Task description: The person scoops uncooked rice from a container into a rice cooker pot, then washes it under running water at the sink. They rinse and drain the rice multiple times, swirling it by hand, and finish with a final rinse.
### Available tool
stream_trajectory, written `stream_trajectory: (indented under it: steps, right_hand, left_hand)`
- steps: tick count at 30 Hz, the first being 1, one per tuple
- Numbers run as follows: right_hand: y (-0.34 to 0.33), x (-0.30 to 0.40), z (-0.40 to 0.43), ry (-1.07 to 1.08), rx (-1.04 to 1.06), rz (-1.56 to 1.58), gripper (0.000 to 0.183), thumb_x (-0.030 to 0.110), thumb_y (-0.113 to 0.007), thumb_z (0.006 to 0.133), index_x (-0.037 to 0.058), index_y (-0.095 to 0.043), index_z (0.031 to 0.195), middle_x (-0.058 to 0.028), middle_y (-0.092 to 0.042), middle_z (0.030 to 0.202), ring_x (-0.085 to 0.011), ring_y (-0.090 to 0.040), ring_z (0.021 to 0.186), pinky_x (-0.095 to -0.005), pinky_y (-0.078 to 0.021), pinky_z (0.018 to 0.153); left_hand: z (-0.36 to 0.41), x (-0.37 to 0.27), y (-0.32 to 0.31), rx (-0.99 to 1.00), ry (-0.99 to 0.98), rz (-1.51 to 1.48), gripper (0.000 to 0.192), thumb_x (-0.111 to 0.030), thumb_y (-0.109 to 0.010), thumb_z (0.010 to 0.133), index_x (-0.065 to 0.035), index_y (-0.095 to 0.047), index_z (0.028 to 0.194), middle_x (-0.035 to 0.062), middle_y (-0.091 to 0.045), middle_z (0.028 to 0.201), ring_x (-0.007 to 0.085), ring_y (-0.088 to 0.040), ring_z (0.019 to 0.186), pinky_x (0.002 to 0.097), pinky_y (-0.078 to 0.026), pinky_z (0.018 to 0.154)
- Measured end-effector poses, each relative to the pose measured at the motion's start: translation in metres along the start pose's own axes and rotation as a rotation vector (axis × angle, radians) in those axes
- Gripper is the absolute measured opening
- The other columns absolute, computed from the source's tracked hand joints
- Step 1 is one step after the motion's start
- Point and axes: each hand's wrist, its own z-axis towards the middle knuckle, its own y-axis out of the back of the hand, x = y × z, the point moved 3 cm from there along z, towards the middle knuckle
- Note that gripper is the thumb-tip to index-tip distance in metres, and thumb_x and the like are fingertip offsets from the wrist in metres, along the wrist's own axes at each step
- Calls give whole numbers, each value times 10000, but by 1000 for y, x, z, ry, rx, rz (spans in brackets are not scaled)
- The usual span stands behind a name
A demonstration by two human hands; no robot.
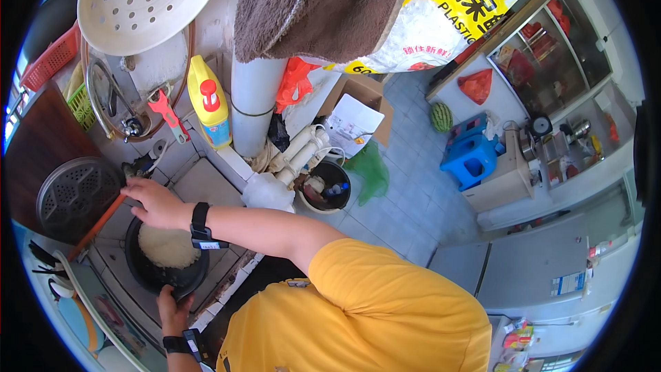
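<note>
A dark round bowl [135, 263] stands in the white-tiled sink [206, 186], with a mound of pale grains, likely rice [170, 248], inside. My left hand [174, 307] grips the bowl's near rim, thumb and fingers on its edge. Over the far side of the bowl reaches my right hand [155, 206], its fingertips by a dark metal tap [133, 170] and the upper end of an orange rod [98, 227]. Whether those fingers grip the tap or only touch it, I cannot tell. Both wrists wear black straps with small devices.
A round perforated metal plate [77, 199] leans against a dark brown board [46, 150] at the left. A yellow bottle with red cap [209, 103] stands on the ledge beside a pipe [253, 108]. A brown towel [320, 10] hangs above. A waste bin [330, 191] is on the floor.
</note>
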Motion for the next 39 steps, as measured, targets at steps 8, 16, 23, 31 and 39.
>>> stream_trajectory:
  steps: [8,16,23,31,39]
  right_hand:
    - [30,-38,21,-175,161,422,339,194,-664,858,3,-610,1133,-125,-683,926,-183,-650,877,-309,-513,768]
    - [-5,-95,-38,-689,57,698,306,279,-623,912,53,-593,1116,-36,-630,988,-114,-590,893,-316,-484,830]
    - [-79,-120,-55,-1284,94,1082,116,214,-573,913,106,-594,951,-3,-580,863,-158,-572,831,-356,-453,836]
    - [-103,-141,-52,-1304,142,1058,121,224,-635,856,120,-614,915,5,-591,827,-145,-582,800,-326,-471,769]
    - [-117,-147,-43,-1262,-34,1090,87,146,-563,867,62,-582,878,-22,-531,698,-153,-531,631,-275,-412,551]
  left_hand:
    - [5,3,-3,-51,11,17,328,-187,-523,833,-41,-523,1127,128,-624,988,289,-648,772,391,-557,544]
    - [-10,-21,-45,-133,-50,113,288,-136,-508,878,-17,-511,1140,119,-588,1076,264,-601,928,431,-555,712]
    - [-2,-21,-42,-197,-67,68,362,-78,-538,809,21,-441,1143,157,-580,1024,280,-619,877,430,-535,632]
    - [5,-21,-47,-294,-53,134,420,-82,-528,831,-38,-376,1221,132,-581,1046,263,-642,841,406,-554,656]
    - [3,-25,-46,-323,-10,132,441,-79,-527,835,-11,-334,1225,160,-568,1058,284,-644,835,406,-561,645]
